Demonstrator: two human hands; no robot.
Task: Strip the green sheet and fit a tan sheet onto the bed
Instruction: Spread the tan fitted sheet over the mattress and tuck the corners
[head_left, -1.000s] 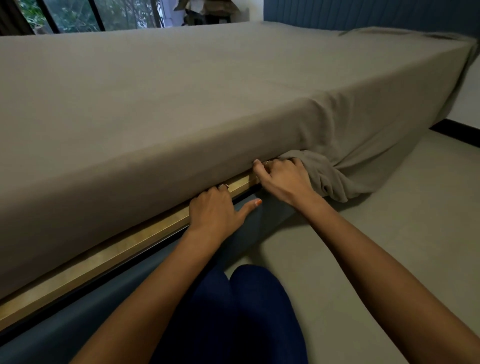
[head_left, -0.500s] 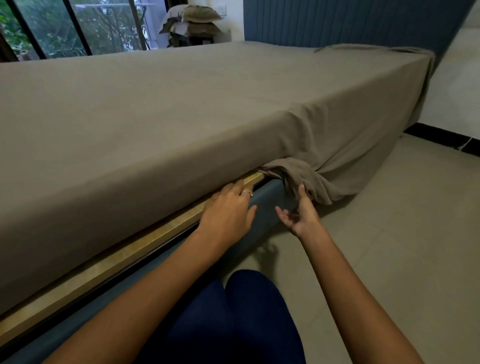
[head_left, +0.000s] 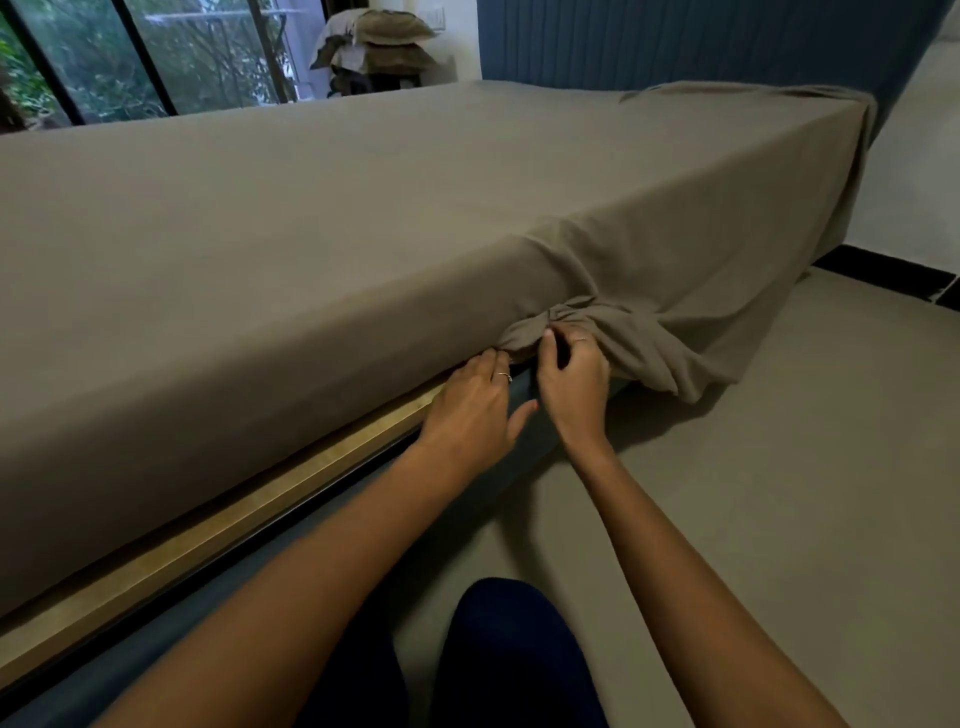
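Head view, the only one: the tan sheet already lies smooth over the top of the bed and is drawn flat down the near side of the mattress. No green sheet shows anywhere in the picture, so stripping looks done, and the step in hand is tucking the side hem. Past the hands the cloth bunches into a knotted fold and then hangs loose to the floor, untucked as far as the far corner by the blue headboard.

The left hand lies palm down on the wooden bed frame, its fingers fairly straight and reaching to the gap under the mattress, where they touch the sheet's edge (whether they go in under it cannot be told). The right hand sits just beside it, fingers curled, thumb and forefinger pinching the bunched cloth at the mattress's lower edge.

To do this well, I judge the right hand should pull the bunch taut along the side and downward before feeding it in, so the slack goes under and no ridge stays. The left hand can lift the mattress edge slightly and push the hem deep. Then work on toward the headboard in short stretches. A stack of pillows waits by the window.
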